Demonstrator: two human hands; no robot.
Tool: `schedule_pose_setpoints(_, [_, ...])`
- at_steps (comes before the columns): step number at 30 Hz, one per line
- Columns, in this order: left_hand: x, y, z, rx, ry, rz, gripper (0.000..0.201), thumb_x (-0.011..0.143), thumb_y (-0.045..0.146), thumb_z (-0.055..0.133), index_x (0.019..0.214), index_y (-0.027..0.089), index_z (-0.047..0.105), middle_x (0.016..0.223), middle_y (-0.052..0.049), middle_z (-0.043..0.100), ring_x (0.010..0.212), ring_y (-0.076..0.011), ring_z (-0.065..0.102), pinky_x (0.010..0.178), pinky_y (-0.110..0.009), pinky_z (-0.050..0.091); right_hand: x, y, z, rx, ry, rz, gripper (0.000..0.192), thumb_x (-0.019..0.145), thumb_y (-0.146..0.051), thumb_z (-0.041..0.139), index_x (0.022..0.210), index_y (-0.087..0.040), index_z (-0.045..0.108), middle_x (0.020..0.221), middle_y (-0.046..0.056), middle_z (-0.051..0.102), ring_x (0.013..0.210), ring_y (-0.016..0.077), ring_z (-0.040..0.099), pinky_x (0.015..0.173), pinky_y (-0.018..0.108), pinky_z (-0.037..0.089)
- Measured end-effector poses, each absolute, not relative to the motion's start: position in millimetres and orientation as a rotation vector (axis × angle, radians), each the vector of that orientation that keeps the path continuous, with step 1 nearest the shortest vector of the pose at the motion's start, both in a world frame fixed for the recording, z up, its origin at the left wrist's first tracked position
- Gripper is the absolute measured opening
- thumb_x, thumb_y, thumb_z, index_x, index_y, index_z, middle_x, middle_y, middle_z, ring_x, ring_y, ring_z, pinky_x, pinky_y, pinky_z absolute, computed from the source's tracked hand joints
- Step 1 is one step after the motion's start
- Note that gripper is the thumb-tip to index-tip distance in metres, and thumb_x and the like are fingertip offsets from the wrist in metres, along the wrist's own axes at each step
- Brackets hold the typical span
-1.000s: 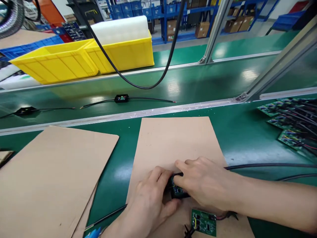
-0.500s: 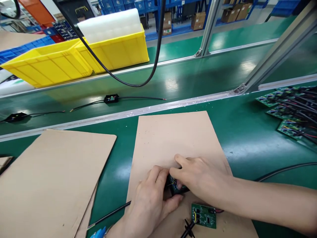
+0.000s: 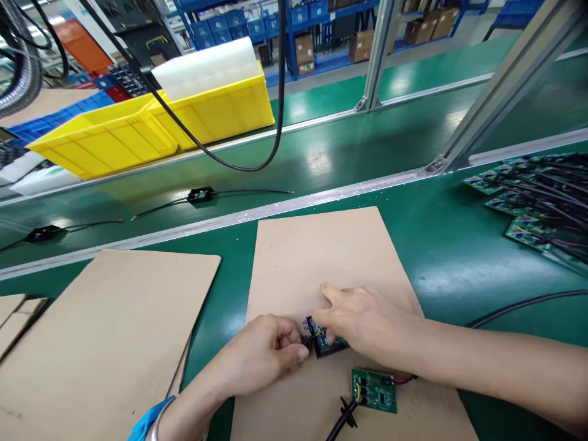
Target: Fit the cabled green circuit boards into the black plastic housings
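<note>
A small black case (image 3: 331, 350) with a green circuit board inside lies on the cardboard sheet (image 3: 316, 251) in front of me. My left hand (image 3: 269, 354) pinches the black cable fitting (image 3: 307, 340) at the case's left end, thumb and fingertips closed. From the right, my right hand (image 3: 362, 318) grips the case, its fingers pressed onto the board and covering the far part. Just below, a loose green circuit board (image 3: 375, 391) lies flat, with a black cable and a finned strain relief (image 3: 348, 411) at its left.
Another cardboard stack (image 3: 138, 324) lies at left. Several wired circuit boards (image 3: 533, 205) are piled at right. Beyond the metal rail (image 3: 321, 195) are a black cased unit with cables (image 3: 201, 195) and yellow bins (image 3: 215, 116). A black cable (image 3: 257, 168) hangs overhead.
My left hand has shifted left, from holding the side of the case to pinching the cable fitting at its end. My right hand stays on the case. The view has shifted slightly.
</note>
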State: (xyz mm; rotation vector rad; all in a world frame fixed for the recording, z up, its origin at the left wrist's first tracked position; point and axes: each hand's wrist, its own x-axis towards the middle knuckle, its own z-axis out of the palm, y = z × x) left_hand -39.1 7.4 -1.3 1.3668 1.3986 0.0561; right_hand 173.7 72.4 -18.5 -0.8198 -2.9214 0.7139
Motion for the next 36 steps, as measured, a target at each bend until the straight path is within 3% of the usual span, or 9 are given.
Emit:
schedule_pose_setpoints(2, [-35.3, 4.7, -3.0, 1.389, 1.412, 0.097, 0.023, 0.087, 0.034, 0.055, 0.07, 0.019, 0.052, 0.06, 0.004, 0.055, 0.053, -0.0112, 0.048, 0.05, -0.023, 0.033, 173.8, 72.0, -18.8, -0.816, -2.9, 0.746, 0.011, 0.085, -0.013, 0.06, 0.079, -0.022, 0.062, 0.081, -0.001, 0.048, 0.044, 0.0085, 0.019, 0.045, 0.025, 0.013])
schedule_pose_setpoints(5, [-26.3, -6.7, -7.4, 1.89, 1.536, 0.376, 0.013, 0.089, 0.02, 0.048, 0.077, 0.019, 0.054, 0.068, 0.001, 0.055, 0.06, -0.0132, 0.048, 0.054, -0.025, 0.035, 175.4, 70.4, -21.8, -0.776, -2.838, 0.766, 0.012, 0.087, -0.013, 0.058, 0.082, -0.023, 0.063, 0.079, -0.001, 0.047, 0.045, 0.0097, 0.022, 0.045, 0.026, 0.012])
schedule_pose_setpoints(8, [-20.5, -16.2, -15.2, 2.441, 1.551, 0.581, 0.022, 0.091, 0.006, 0.039, 0.083, 0.018, 0.055, 0.073, -0.002, 0.054, 0.066, -0.016, 0.047, 0.059, -0.028, 0.036, 177.0, 68.7, -27.6, -0.763, -2.792, 0.688, 0.012, 0.086, -0.012, 0.058, 0.084, -0.024, 0.061, 0.077, -0.001, 0.046, 0.047, 0.0117, 0.024, 0.047, 0.028, 0.009])
schedule_pose_setpoints(12, [-19.7, -18.7, -24.8, 2.739, 1.547, 0.512, 0.025, 0.092, 0.001, 0.04, 0.079, 0.017, 0.054, 0.067, -0.001, 0.049, 0.062, -0.0164, 0.043, 0.057, -0.029, 0.036, 176.6, 66.8, -31.8, -0.768, -2.753, 0.637, 0.014, 0.087, -0.01, 0.056, 0.083, -0.023, 0.059, 0.078, -0.001, 0.046, 0.048, 0.013, 0.023, 0.046, 0.03, 0.008])
schedule_pose_setpoints(17, [-14.5, -20.3, -28.1, 2.983, 1.595, 0.166, 0.029, 0.091, 0.0, 0.032, 0.085, 0.014, 0.058, 0.069, -0.003, 0.054, 0.062, -0.0189, 0.047, 0.056, -0.031, 0.042, 174.0, 61.5, -29.1, -0.784, -2.744, 0.593, 0.017, 0.09, -0.006, 0.051, 0.084, -0.021, 0.056, 0.081, 0.001, 0.05, 0.058, 0.0154, 0.038, 0.049, 0.031, 0.014])
schedule_pose_setpoints(23, [-18.4, -28.8, -34.4, 2.972, 1.623, 0.07, 0.031, 0.085, -0.002, 0.036, 0.104, 0.01, 0.058, 0.081, -0.004, 0.06, 0.07, -0.019, 0.055, 0.061, -0.03, 0.049, 168.7, 65.2, -18.3, -0.813, -2.803, 0.494, 0.016, 0.082, -0.007, 0.063, 0.09, -0.02, 0.057, 0.086, 0.004, 0.059, 0.086, 0.0244, 0.047, 0.065, 0.032, 0.03])
schedule_pose_setpoints(29, [-27.4, -31.8, -44.9, 2.78, 1.639, 0.286, 0.038, 0.086, -0.002, 0.036, 0.114, 0.013, 0.057, 0.095, -0.008, 0.063, 0.084, -0.0221, 0.058, 0.074, -0.036, 0.052, 148.0, 87.2, -6.2, -0.882, -2.923, 0.812, 0.027, 0.077, -0.034, 0.077, 0.085, -0.017, 0.058, 0.081, 0.005, 0.063, 0.083, 0.0227, 0.051, 0.065, 0.031, 0.034])
schedule_pose_setpoints(33, [-36.4, -21.3, -39.9, 2.564, 1.561, 0.495, 0.032, 0.09, 0.002, 0.041, 0.109, 0.019, 0.06, 0.101, -0.007, 0.063, 0.086, -0.0211, 0.058, 0.074, -0.036, 0.051, 136.6, 92.4, -10.0, -0.791, -2.991, 0.745, 0.018, 0.077, -0.024, 0.075, 0.085, -0.018, 0.06, 0.082, 0.004, 0.064, 0.089, 0.0239, 0.052, 0.071, 0.034, 0.034])
schedule_pose_setpoints(36, [-41.1, -13.9, -26.2, 2.39, 1.482, 0.491, 0.025, 0.092, 0.009, 0.047, 0.11, 0.022, 0.059, 0.102, -0.006, 0.061, 0.09, -0.021, 0.058, 0.077, -0.035, 0.052, 139.1, 95.5, -10.1, -0.803, -2.983, 0.846, 0.02, 0.077, -0.03, 0.077, 0.084, -0.019, 0.063, 0.082, 0.003, 0.065, 0.091, 0.0242, 0.053, 0.074, 0.034, 0.036])
